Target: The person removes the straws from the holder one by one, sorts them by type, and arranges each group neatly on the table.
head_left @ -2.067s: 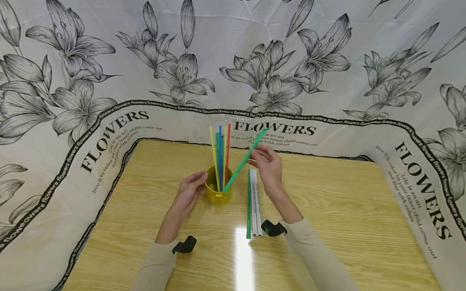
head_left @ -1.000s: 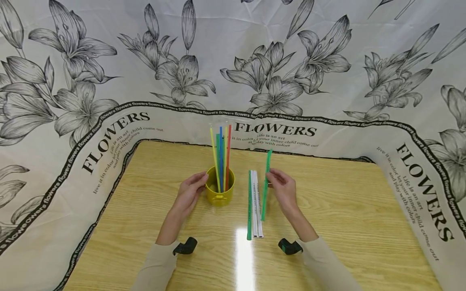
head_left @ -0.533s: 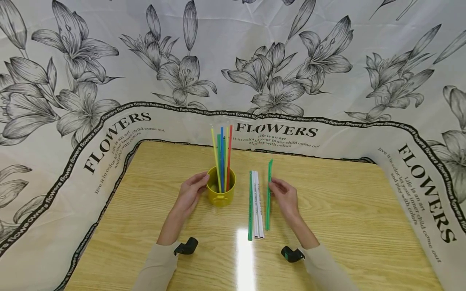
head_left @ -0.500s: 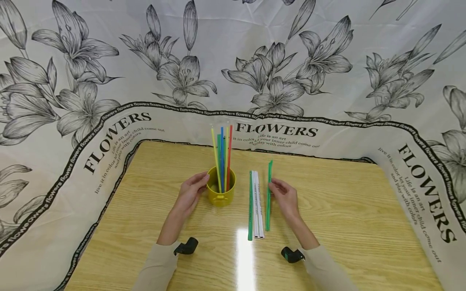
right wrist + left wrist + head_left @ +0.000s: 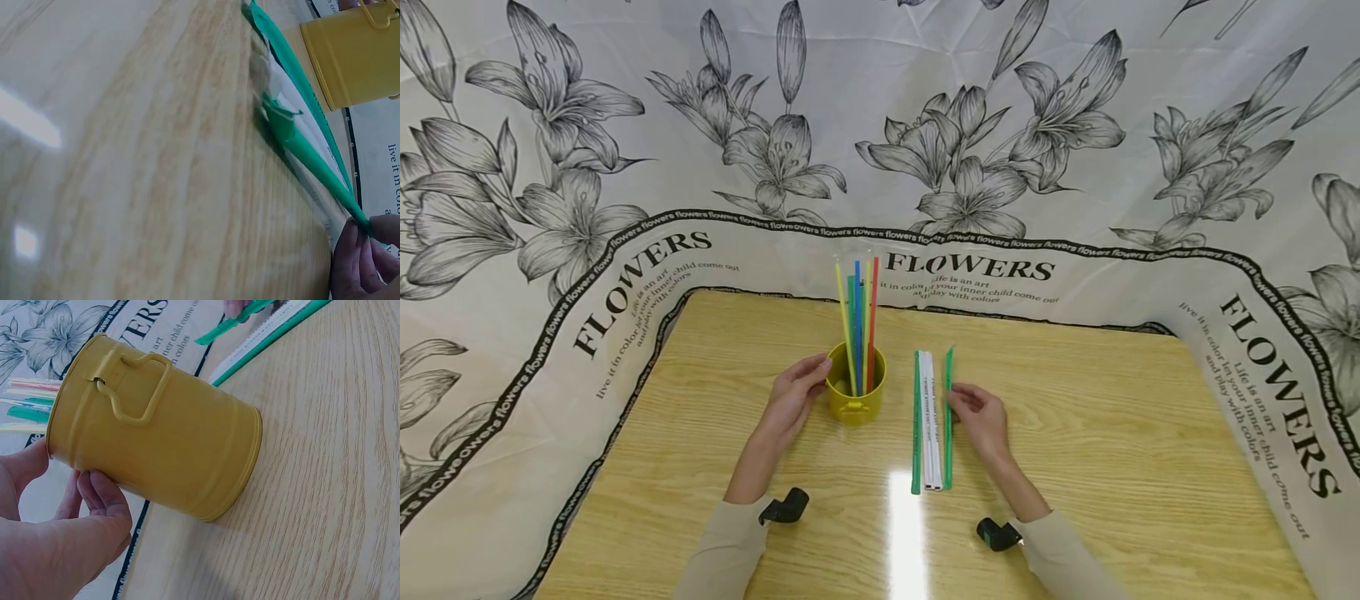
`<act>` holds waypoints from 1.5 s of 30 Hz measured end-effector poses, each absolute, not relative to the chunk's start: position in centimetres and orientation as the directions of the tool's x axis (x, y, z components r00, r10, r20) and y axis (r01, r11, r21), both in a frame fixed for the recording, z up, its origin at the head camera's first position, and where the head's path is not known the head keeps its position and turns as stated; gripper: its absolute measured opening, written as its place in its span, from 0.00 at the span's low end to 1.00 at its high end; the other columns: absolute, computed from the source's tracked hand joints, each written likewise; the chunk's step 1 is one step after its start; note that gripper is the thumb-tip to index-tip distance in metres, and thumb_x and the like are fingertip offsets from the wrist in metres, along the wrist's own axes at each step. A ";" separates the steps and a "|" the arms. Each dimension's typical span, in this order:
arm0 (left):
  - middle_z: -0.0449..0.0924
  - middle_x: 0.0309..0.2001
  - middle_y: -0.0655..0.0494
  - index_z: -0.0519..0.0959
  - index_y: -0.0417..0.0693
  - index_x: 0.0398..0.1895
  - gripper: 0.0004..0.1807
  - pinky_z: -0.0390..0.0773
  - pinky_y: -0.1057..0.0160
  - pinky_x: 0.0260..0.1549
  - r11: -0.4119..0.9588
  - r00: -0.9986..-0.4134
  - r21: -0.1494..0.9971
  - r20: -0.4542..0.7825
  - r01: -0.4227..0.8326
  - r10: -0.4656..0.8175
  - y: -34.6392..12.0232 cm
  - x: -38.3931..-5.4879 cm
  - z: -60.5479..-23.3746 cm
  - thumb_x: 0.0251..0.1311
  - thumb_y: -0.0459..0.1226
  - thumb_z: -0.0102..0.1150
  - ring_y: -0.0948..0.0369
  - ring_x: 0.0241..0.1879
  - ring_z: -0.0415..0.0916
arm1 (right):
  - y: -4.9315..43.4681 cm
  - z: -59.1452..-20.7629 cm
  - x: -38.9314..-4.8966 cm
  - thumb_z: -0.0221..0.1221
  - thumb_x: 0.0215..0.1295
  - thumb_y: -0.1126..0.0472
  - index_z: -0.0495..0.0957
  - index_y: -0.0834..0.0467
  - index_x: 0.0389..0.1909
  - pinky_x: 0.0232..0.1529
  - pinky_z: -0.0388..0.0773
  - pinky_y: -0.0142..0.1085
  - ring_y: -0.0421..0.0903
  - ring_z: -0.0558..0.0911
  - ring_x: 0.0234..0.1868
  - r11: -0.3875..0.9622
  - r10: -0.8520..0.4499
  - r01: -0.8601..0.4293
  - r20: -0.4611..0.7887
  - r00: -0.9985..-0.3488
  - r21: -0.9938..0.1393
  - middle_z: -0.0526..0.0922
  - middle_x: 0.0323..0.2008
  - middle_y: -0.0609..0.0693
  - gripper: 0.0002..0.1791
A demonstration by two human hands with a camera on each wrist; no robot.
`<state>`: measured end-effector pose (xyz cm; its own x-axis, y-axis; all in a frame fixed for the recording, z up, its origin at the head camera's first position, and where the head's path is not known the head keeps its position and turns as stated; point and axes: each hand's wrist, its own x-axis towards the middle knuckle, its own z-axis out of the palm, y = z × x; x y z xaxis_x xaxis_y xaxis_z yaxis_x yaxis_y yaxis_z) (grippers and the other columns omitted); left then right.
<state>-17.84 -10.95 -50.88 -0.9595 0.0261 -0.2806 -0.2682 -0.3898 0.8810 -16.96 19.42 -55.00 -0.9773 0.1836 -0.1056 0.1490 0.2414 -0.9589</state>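
Observation:
A yellow metal pail [image 5: 855, 410] stands on the table, with yellow, green, blue and red straws [image 5: 858, 321] upright in it. My left hand [image 5: 793, 395] holds the pail's rim from the left, thumb at the rim and fingers along the wall. Right of the pail, my right hand [image 5: 982, 418] pinches a green paper-wrapped straw [image 5: 948, 454] between thumb and fingers. This straw lies just right of two white wrapped straws [image 5: 929, 417], parallel to them. Along their left side lies another green wrapped straw [image 5: 916, 433]. The right wrist view shows the held straw's crimped end close to the tabletop.
The wooden table [image 5: 1090, 433] is bordered at the back and sides by a white flower-printed cloth [image 5: 880, 167]. A bright light reflection crosses the table's near middle. Black wrist cameras sit on both wrists.
The right hand has brought the green straw from the pail's rim, rightward and down, to the right side of the white straws. The left hand has stayed on the pail.

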 end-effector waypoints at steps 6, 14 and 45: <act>0.76 0.57 0.50 0.73 0.31 0.66 0.22 0.78 0.65 0.54 -0.391 -0.961 0.881 -0.274 -0.267 0.039 -11.0 -17.8 -50.9 0.75 0.33 0.58 0.55 0.57 0.74 | 19.0 -55.4 -16.6 0.65 0.68 0.68 0.83 0.71 0.51 0.33 0.82 0.25 0.39 0.85 0.35 0.326 0.196 0.093 -0.030 -0.980 -0.941 0.87 0.43 0.65 0.14; 0.76 0.57 0.50 0.72 0.31 0.67 0.21 0.78 0.67 0.51 -0.395 -0.959 0.877 -0.280 -0.273 0.041 -10.9 -17.7 -50.7 0.75 0.32 0.57 0.58 0.55 0.75 | 18.5 -55.0 -16.4 0.66 0.68 0.67 0.83 0.70 0.48 0.30 0.80 0.26 0.49 0.85 0.36 0.481 0.167 0.066 0.017 -0.986 -0.874 0.87 0.39 0.62 0.12; 0.77 0.56 0.50 0.73 0.30 0.66 0.21 0.79 0.66 0.52 -0.393 -0.961 0.881 -0.274 -0.265 0.035 -10.9 -17.9 -51.0 0.74 0.32 0.58 0.57 0.54 0.75 | 17.3 -51.7 -17.5 0.58 0.72 0.64 0.82 0.66 0.52 0.39 0.82 0.33 0.52 0.85 0.42 0.535 0.101 -0.017 0.084 -0.991 -0.844 0.84 0.43 0.57 0.13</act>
<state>-17.89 -10.92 -50.97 -0.9612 0.0352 -0.2738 -0.2652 -0.3927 0.8806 -17.48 17.33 -51.69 -0.9914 0.1007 0.0837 -0.0169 0.5355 -0.8444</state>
